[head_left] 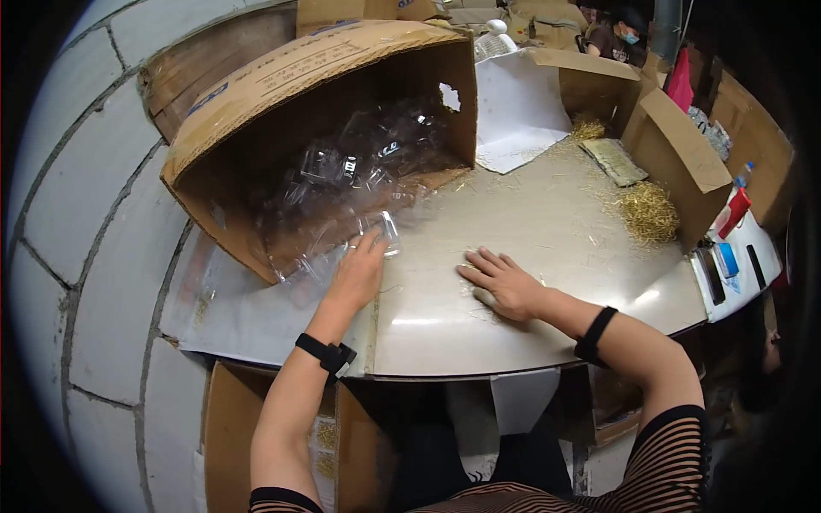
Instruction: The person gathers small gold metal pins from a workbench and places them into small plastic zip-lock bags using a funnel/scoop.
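Note:
My left hand (358, 272) reaches to the near edge of a heap of clear plastic boxes (346, 167). Its fingers and thumb close on the edge of one small clear plastic box (390, 232), though the see-through plastic makes the grip hard to read. The heap spills out of a large cardboard carton (316, 64) lying on its side. On the metal tabletop (428, 316) my right hand (505, 286) rests palm down, fingers spread. A few thin gold pin-like pieces (477, 308) lie by its thumb, which looks grey at the tip.
A pile of thin gold pieces (648, 214) lies at the right, beside a flat greenish packet (614, 162). Cardboard flaps (684, 141) and a white sheet (517, 111) wall the back. Rightmost is a blue item (727, 259). Another person (617, 36) is beyond; a block wall (111, 256) stands left.

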Action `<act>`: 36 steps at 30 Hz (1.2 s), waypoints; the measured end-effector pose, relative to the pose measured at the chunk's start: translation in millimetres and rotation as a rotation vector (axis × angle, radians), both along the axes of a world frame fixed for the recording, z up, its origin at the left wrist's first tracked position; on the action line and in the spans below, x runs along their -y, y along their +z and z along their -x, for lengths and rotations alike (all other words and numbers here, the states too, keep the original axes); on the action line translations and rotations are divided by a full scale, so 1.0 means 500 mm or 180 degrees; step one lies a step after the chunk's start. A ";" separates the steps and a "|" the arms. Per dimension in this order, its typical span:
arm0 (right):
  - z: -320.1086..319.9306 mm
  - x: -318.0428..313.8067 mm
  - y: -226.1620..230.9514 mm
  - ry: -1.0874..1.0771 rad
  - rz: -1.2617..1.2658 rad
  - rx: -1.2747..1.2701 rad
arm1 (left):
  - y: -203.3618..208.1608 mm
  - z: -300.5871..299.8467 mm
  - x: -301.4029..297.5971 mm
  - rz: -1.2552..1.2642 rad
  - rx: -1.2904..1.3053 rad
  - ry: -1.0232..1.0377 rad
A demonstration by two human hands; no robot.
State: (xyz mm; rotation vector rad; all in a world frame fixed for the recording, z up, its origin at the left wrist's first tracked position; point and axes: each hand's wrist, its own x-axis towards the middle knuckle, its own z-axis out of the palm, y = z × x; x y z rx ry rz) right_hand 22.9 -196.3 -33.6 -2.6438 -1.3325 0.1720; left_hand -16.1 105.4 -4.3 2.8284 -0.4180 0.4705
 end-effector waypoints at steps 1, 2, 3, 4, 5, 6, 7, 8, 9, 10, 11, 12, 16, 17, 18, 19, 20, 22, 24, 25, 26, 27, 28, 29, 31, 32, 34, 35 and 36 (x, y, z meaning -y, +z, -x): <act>0.017 0.028 -0.004 -0.0105 -0.0096 0.0011 | -0.007 0.015 0.004 0.0105 -0.0123 -0.0002; 0.034 0.050 -0.006 -0.0120 -0.0073 0.0016 | -0.014 0.030 0.011 0.0208 -0.0246 -0.0005; 0.052 0.071 -0.006 -0.0221 -0.0111 0.0063 | -0.012 0.045 0.023 0.0226 -0.0234 -0.0031; 0.062 0.092 -0.002 -0.0319 -0.0152 0.0110 | -0.007 0.064 0.036 0.0462 -0.0411 -0.0099; 0.069 0.116 0.008 -0.0340 -0.0141 0.0120 | -0.004 0.075 0.046 0.0692 -0.0591 -0.0166; 0.075 0.133 0.021 -0.0392 -0.0292 -0.0124 | -0.002 0.082 0.045 0.0678 -0.0570 -0.0172; 0.076 0.147 0.026 -0.0435 -0.0448 -0.0392 | -0.008 0.085 0.035 0.0826 -0.0488 -0.0137; 0.071 0.165 0.027 -0.0732 -0.0836 -0.0539 | -0.010 0.086 0.024 0.0971 -0.0410 -0.0100; 0.065 0.192 0.031 -0.1060 -0.1202 -0.0681 | -0.011 0.080 0.021 0.0975 -0.0420 -0.0124; 0.062 0.220 0.055 -0.1667 -0.1545 -0.0634 | -0.005 0.073 0.020 0.0965 -0.0106 -0.0027; 0.029 0.290 0.044 -0.1923 -0.1821 -0.0389 | -0.003 0.059 0.029 0.0972 0.0206 0.0020; -0.001 0.348 0.048 -0.2233 -0.2002 -0.0326 | 0.003 0.051 0.036 0.0981 0.0202 -0.0040; -0.073 0.568 -0.043 -0.2756 -0.1823 0.0343 | 0.012 -0.008 0.097 0.0372 0.0184 0.0459; -0.078 0.558 -0.058 -0.2851 -0.1701 0.0183 | 0.009 -0.016 0.104 0.0030 -0.0102 0.0657; -0.071 0.499 -0.038 -0.2822 -0.1440 -0.0061 | 0.004 -0.018 0.105 0.0014 -0.0116 0.0652; -0.055 0.430 -0.006 -0.2787 -0.1173 -0.0303 | -0.006 -0.021 0.105 -0.0112 0.0045 0.0734; -0.040 0.382 0.003 -0.2435 -0.0398 -0.0054 | -0.015 -0.023 0.111 -0.0230 0.0202 0.0799; -0.012 0.310 0.003 -0.2238 0.0060 -0.0252 | -0.002 -0.018 0.126 0.0028 0.0262 0.0634; -0.016 0.298 0.012 -0.2286 0.0053 -0.0316 | 0.022 0.010 0.138 0.0268 0.0332 0.0526; -0.023 0.300 0.021 -0.2265 0.0039 -0.0321 | 0.036 0.027 0.151 0.1915 -0.0397 0.0403; -0.031 0.304 0.029 -0.2660 0.0142 -0.0288 | 0.042 0.042 0.162 0.3558 -0.1132 0.0260; -0.034 0.299 0.031 -0.3014 0.0242 -0.0260 | 0.035 0.062 0.162 0.3548 -0.1097 0.0329; -0.034 0.291 0.025 -0.2945 0.0230 -0.0268 | 0.017 0.081 0.163 0.4887 -0.1621 -0.0226; -0.034 0.282 0.016 -0.2817 0.0246 -0.0256 | 0.003 0.099 0.167 0.6204 -0.2121 -0.0869; -0.014 0.238 0.013 -0.2380 0.0262 -0.0309 | -0.009 0.142 0.188 0.6356 -0.2060 -0.0846; -0.002 0.222 0.011 -0.2290 0.0255 -0.0323 | -0.016 0.160 0.197 0.6508 -0.2086 -0.0912; 0.027 0.210 0.008 -0.1939 -0.0082 -0.0329 | -0.026 0.191 0.207 0.6853 -0.2168 -0.0894; 0.045 0.192 0.002 -0.1879 -0.0075 -0.0340 | -0.029 0.205 0.210 0.7179 -0.2322 -0.0949; 0.066 0.166 0.000 -0.1804 -0.0120 -0.0204 | -0.029 0.216 0.214 0.7207 -0.2257 -0.0912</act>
